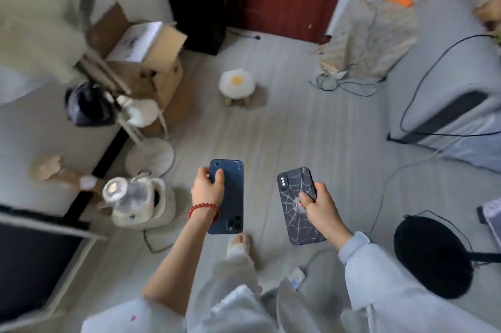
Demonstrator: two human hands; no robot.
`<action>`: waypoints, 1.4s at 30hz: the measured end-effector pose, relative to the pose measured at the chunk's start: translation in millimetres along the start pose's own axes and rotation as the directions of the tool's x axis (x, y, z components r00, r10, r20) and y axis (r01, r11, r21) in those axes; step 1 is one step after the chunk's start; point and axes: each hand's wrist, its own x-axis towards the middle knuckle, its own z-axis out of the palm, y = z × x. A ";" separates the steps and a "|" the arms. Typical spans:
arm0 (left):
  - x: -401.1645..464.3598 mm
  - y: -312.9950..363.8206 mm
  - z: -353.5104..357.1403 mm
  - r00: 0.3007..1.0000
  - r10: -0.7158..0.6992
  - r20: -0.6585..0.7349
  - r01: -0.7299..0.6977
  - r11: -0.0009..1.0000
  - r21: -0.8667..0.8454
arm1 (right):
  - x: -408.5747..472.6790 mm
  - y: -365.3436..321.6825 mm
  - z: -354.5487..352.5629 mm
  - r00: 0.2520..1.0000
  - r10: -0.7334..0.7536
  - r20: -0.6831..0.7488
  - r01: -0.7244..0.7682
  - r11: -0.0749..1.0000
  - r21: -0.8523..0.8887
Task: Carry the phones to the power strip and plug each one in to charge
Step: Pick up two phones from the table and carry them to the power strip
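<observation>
Head view: left hand (206, 188) grips a blue phone (230, 197), right hand (320, 206) grips a black web-patterned phone (295, 191), both above the floor (298, 129).

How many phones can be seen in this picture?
2. The blue phone is in the left hand; the black web-patterned phone is in the right hand. Others may be hidden.

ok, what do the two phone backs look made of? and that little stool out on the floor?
Blue phone, in the left hand: smooth, hard matte back, probably frosted glass or plastic; scuffs near the top corner.
Web-pattern phone, in the right hand: black case with a pale web print, likely soft rubber or silicone; dull, rounded edges.
Stool: fuzzy white plush top with a yellow centre, and pale legs, seemingly wood.
</observation>
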 end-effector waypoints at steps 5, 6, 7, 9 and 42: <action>85.8 98.5 56.6 0.991 0.094 0.097 -0.099 0.994 0.048 | 88.8 -38.9 -40.6 0.990 0.054 -0.131 -0.046 0.997 0.065; 101.3 116.1 72.9 0.986 0.107 0.131 -0.115 0.992 0.055 | 106.9 -41.4 -49.4 0.985 0.074 -0.158 -0.061 0.994 0.090; 112.3 130.1 86.0 0.981 0.113 0.157 -0.125 0.990 0.067 | 120.3 -42.6 -56.5 0.980 0.087 -0.178 -0.068 0.992 0.108; 138.7 162.6 121.3 0.969 0.120 0.216 -0.145 0.984 0.102 | 157.2 -41.4 -74.6 0.968 0.126 -0.215 -0.098 0.986 0.133; 535.9 712.7 782.2 0.845 -0.230 0.483 0.337 0.930 -0.147 | 929.4 -71.8 -534.4 0.884 0.381 -0.270 -0.333 0.920 0.206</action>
